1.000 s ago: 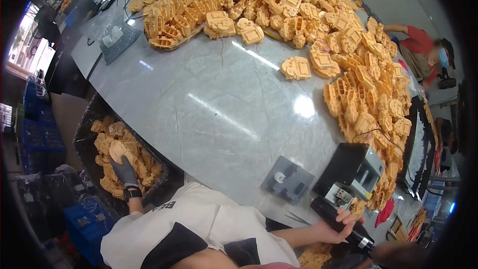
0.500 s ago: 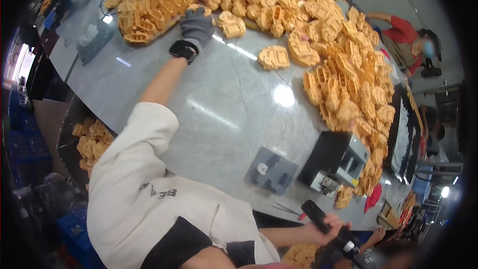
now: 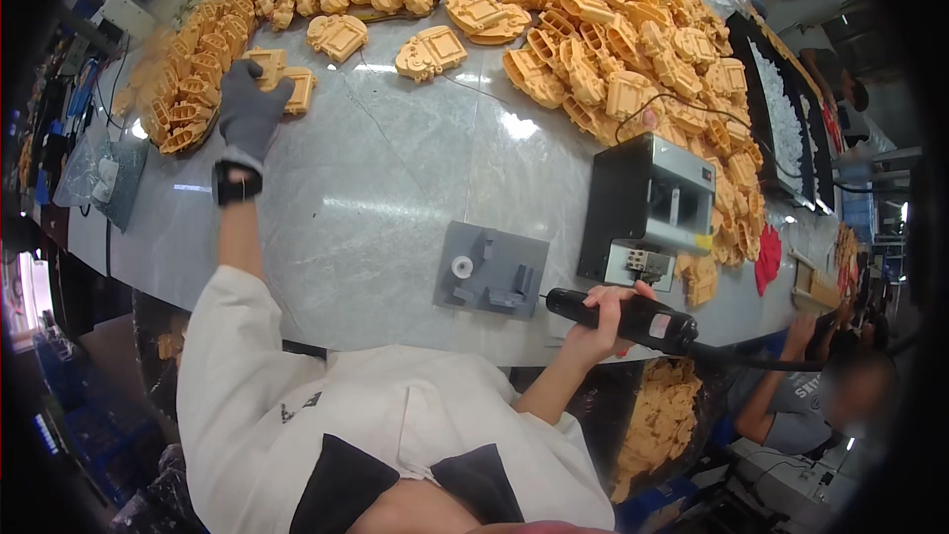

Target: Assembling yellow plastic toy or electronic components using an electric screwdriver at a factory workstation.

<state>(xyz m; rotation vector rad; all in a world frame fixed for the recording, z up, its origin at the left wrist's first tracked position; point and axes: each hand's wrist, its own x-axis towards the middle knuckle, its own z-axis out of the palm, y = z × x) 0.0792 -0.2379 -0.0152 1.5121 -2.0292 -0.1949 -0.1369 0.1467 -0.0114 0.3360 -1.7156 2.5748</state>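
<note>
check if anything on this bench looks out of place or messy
Nothing looks damaged or spilled. The yellow plastic parts lie in loose, jumbled heaps along the far side of the table. The gloved left hand grips one part; the right hand holds a black power tool beside the grey fixture.

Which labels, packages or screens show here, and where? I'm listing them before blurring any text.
Label: small pale patch on the black power tool in the right hand.
Label: small red and white patch on top of the black box machine, right of centre.
Plastic bag: clear, flat, at the table's left edge.
No screens visible.
</note>
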